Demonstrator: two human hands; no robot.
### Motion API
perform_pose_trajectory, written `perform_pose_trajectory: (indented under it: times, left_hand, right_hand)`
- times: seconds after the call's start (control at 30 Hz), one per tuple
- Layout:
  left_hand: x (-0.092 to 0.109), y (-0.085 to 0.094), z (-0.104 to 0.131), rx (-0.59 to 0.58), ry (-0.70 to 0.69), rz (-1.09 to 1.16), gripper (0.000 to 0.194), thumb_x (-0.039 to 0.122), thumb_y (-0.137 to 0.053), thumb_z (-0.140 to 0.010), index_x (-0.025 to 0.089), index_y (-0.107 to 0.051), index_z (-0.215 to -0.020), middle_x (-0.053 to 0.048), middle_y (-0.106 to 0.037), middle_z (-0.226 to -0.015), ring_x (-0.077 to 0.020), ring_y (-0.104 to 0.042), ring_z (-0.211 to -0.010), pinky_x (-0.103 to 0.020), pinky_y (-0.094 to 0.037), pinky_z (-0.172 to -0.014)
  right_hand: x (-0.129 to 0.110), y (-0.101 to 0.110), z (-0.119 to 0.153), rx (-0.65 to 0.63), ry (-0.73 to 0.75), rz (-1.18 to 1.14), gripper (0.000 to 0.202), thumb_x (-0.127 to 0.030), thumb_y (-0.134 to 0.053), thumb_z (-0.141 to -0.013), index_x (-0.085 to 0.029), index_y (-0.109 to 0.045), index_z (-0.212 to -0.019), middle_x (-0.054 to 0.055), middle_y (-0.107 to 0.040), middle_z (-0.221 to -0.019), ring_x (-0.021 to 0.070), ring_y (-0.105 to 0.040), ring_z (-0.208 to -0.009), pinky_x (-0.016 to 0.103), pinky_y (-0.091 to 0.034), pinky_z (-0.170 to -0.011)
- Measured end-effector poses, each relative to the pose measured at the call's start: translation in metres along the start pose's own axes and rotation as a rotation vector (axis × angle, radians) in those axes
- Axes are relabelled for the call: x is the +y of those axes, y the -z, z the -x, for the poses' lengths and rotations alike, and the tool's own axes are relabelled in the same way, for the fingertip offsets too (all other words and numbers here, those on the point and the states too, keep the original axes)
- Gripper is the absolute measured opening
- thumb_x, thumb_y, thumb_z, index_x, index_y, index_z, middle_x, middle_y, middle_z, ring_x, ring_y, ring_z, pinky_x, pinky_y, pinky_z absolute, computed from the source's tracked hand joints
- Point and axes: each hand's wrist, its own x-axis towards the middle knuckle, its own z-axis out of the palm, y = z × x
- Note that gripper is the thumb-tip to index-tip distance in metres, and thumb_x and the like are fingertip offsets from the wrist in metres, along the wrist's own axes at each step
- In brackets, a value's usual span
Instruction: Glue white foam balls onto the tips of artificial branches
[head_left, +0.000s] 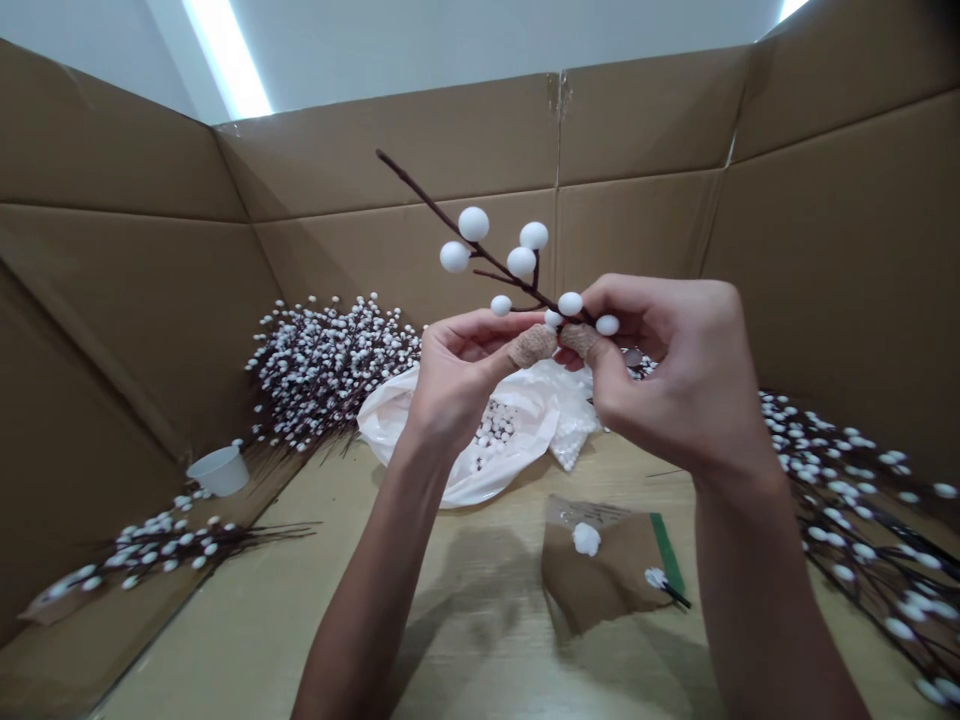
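A brown artificial berry branch (491, 255) with several white balls is held up in front of me, its bare stem end pointing to the upper left. My left hand (465, 375) pinches at its lower right part, close to a small white ball (553, 319). Gripping the same end from the other side is my right hand (667, 365), fingers curled round it. Tan wrapping covers both thumbs, and their tips nearly meet. What lies exactly between the fingertips is hidden.
Behind my hands lies a white plastic bag (480, 490) with loose white balls. A brown sheet (607, 570) bears a white blob and a dark stick with a white-smeared tip. Berry branches (330, 370) pile up at back left, more at right. A white cup (219, 471) stands left. Cardboard walls (405, 150) surround the table.
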Motion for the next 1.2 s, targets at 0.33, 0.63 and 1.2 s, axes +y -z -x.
perform_pose_trajectory:
  times: [0.33,0.63,1.2]
  left_hand:
    - [0.000,0.000,0.000,0.017,-0.009,-0.015,0.019,0.026,-0.084,-0.061,0.020,-0.075,-0.076,-0.003,-0.076,-0.083,-0.0187,-0.071,-0.079,-0.031,-0.058,-0.077]
    - [0.015,0.009,0.000,0.045,-0.007,-0.026,0.020,0.024,-0.081,-0.064,0.019,-0.073,-0.081,-0.003,-0.075,-0.082,-0.0171,-0.070,-0.078,-0.027,-0.056,-0.074]
    - [0.026,0.054,-0.006,-0.578,0.327,-0.396,0.055,0.027,-0.078,-0.068,0.021,-0.062,-0.120,-0.012,-0.071,-0.103,-0.0209,-0.068,-0.091,-0.028,-0.056,-0.073]
  right_hand:
    - [-0.002,-0.001,-0.002,0.026,-0.046,0.025,0.014,-0.004,-0.059,-0.070,-0.018,-0.061,-0.067,-0.001,-0.059,-0.064,0.0122,-0.053,-0.058,0.025,-0.041,-0.052]
    - [-0.006,-0.005,-0.008,-0.066,-0.232,-0.430,0.013,-0.029,-0.070,-0.076,-0.018,-0.066,-0.072,0.000,-0.064,-0.068,0.0129,-0.060,-0.060,0.024,-0.048,-0.053]
    - [0.005,-0.014,-0.013,0.138,-0.440,-0.692,0.020,-0.032,-0.075,-0.070,-0.016,-0.063,-0.069,0.001,-0.065,-0.067,0.0124,-0.062,-0.061,0.026,-0.052,-0.059]
